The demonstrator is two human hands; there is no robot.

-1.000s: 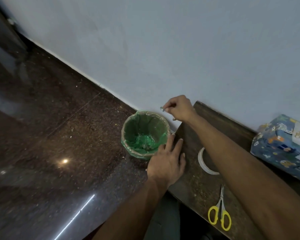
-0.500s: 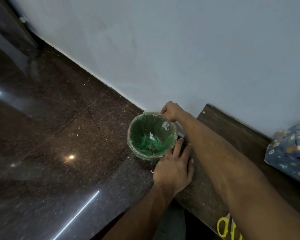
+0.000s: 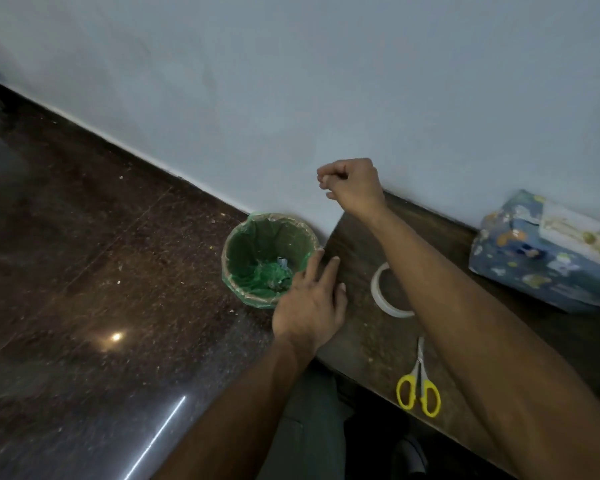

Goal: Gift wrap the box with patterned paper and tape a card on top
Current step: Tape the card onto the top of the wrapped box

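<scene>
Wrapped box (image 3: pixel 548 268) with card (image 3: pixel 577 230) seen right of tape roll (image 3: pixel 387 292); judged light, stiff, best gripped by sides. Left hand (image 3: pixel 309 303) laid flat on counter (image 3: pixel 361 334); right hand (image 3: pixel 354 185) curled, nothing visibly held.

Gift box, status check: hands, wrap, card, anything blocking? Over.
Left hand flat on table edge, right hand raised, fingers curled, grip unclear. Wrapped box at far right, card on top. Tape roll and scissors lie clear of it.

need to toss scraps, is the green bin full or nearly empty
Nearly empty: the green-lined bin shows its liner walls down to the bottom, where only a few scraps lie.
</scene>
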